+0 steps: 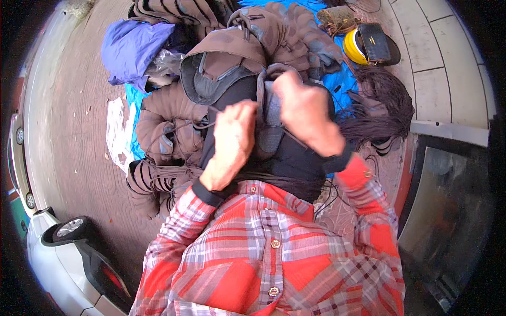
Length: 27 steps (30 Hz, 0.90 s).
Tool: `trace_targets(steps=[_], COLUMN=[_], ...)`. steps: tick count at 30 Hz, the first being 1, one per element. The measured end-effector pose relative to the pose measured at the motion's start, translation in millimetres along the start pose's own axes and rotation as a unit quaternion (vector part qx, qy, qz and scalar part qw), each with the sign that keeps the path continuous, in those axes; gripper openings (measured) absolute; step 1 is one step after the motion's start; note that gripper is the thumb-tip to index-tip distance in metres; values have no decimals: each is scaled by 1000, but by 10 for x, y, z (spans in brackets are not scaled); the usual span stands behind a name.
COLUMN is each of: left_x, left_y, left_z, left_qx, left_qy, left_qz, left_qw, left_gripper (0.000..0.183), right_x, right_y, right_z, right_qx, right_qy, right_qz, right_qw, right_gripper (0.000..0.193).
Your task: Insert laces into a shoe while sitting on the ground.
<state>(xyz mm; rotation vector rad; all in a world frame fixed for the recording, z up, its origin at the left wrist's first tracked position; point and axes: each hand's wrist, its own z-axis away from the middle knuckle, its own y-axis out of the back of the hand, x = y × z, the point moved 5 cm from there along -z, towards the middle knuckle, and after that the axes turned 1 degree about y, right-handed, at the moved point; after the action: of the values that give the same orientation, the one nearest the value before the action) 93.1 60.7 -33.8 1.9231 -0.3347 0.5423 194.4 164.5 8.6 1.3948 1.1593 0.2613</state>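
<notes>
Near shirt (224,258) is red/wht/gry plaid; hood (224,46) brn, gry inside; far-L cloth (132,47) purple; far-R sheet (338,83) brt blue.

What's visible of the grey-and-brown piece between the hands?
The grey-and-brown piece looks like fabric: a lighter grey panel, a darker rounded lower end, brown upper edging. It lies over the black-clothed lap between the left hand and the right hand, which hides part of it. Blur leaves finger contact unclear.

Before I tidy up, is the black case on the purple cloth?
No, the black case is at upper right, by the yellow object.
</notes>
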Motion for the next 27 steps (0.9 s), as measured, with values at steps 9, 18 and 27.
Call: trace_targets(steps=[9,18,27], left_x=[178,207,326], left_y=[-128,-44,11], left_z=[-398,-274,-222], left_qx=[-91,-80,-121], left_qy=[211,254,181], left_qz=[551,575,464], left_qw=[802,774,858], left_gripper=[26,25,22], right_x=[150,112,34], right_y=[141,311,221], right_z=[131,344,339], right_qx=[38,47,16], right_qy=[-161,-260,-188], right_qz=[-449,-477,-437], right_qw=[878,838,879], right_gripper=[18,23,19])
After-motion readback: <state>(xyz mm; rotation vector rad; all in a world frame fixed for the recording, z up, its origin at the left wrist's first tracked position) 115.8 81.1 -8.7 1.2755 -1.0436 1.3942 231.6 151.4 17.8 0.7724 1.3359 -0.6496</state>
